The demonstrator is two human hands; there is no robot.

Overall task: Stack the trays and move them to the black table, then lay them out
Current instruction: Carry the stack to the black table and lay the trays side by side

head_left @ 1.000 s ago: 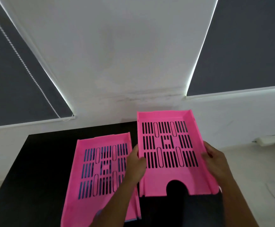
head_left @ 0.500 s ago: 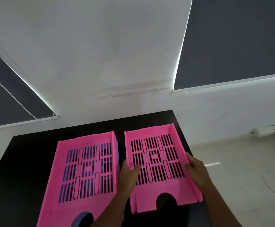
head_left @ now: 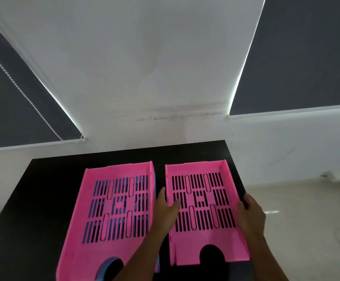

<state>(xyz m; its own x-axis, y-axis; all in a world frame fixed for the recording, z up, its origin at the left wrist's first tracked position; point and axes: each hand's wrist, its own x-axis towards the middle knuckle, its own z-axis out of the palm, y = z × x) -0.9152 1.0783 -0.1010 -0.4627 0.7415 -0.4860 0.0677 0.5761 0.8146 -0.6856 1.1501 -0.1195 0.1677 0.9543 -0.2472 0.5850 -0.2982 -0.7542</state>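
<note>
Pink tray (head_left: 205, 209) flat on black table (head_left: 43, 199), right side. Left hand (head_left: 166, 213) grips its left wall, thumb inside; right hand (head_left: 251, 216) grips right wall. Beside it, apart: pink tray stack (head_left: 116, 209), blue tray (head_left: 104, 270) showing beneath.

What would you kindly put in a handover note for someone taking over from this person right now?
Left hand: grips the left wall of the right pink tray.
Right hand: grips that tray's right wall.
Right pink tray lies on the black table, near its right edge.
Left pink tray sits beside it, apart, on top of a blue tray that shows beneath.
Done: trays moved to the table, one laid out.
Left: release this tray, unstack and lay out the rest.
</note>
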